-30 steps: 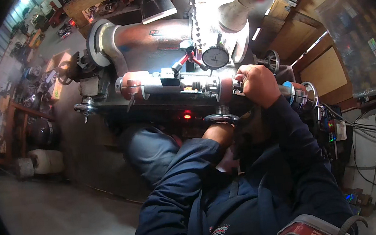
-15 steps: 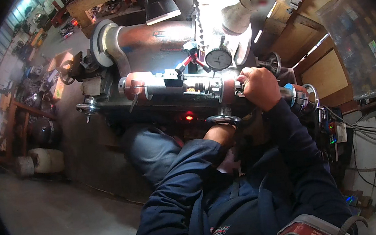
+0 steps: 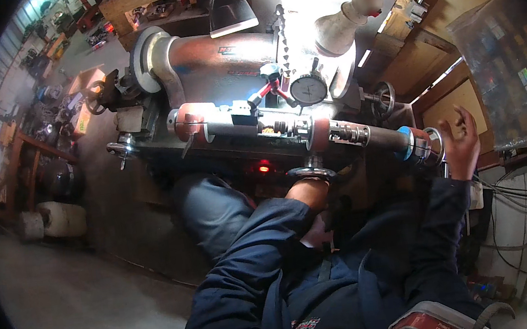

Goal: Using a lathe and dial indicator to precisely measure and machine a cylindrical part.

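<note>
My right hand (image 3: 462, 146) is raised with its fingers apart and nothing in it, just right of the handwheel (image 3: 437, 145) at the machine's right end. At the front of the machine, my left hand (image 3: 309, 192) meets a metal handwheel (image 3: 312, 173); the wheel hides its fingers. Beyond the hands runs a long horizontal shaft with a red-brown collar (image 3: 192, 122) on its left and another red-brown collar (image 3: 320, 133) near the middle. Right of that collar, a slotted section shows metal parts (image 3: 348, 133). A round dial gauge (image 3: 308, 88) stands over the shaft on a jointed red-and-black arm (image 3: 272, 84).
Behind the shaft lies a large reddish cylindrical housing (image 3: 219, 59), with a black lamp (image 3: 229, 6) above it. A plastic sheet with pockets (image 3: 512, 64) hangs at the right, above cables. A small red light (image 3: 265, 169) glows below the machine. Wooden shelving stands at the left.
My right hand has left the shaft beside the middle collar and moved right, its fingers spreading. The slotted section it covered now shows. My left hand stays at the front handwheel.
</note>
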The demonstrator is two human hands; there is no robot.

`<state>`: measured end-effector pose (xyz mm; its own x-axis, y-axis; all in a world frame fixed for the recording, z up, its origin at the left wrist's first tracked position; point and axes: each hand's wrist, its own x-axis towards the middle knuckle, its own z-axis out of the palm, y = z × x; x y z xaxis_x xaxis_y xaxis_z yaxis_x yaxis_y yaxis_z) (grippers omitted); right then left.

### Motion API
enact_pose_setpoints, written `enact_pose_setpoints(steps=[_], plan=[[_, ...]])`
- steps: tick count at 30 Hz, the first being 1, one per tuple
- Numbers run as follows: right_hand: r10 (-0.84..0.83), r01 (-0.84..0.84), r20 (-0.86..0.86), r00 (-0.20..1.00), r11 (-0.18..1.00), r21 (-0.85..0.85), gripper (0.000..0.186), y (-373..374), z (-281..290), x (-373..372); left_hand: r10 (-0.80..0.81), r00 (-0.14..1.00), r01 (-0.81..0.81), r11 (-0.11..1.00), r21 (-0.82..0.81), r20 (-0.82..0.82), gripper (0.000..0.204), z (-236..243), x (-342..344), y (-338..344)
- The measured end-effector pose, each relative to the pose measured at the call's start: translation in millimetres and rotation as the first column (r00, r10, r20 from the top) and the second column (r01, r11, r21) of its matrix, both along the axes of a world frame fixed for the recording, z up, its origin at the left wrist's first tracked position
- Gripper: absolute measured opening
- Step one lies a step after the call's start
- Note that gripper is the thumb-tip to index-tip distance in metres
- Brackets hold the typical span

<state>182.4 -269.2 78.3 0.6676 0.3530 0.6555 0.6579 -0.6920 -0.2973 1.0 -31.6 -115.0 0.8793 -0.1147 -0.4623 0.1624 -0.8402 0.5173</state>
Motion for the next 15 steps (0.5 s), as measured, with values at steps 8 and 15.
enact_pose_setpoints(steps=[8,15], plan=[[-0.096,-0.012,-0.512,0.854,0.979,-0.203,0.026,-139,-80,48,-0.018,1.0,0.018,1.0,0.016,0.025,0.063,11,-1,-1],[0.171,-0.15,-0.551,0.817,0.985,0.084,0.019,-126,-98,44,-0.025,0.999,0.025,1.0,-0.017,-0.04,0.06,-24,7,-2]])
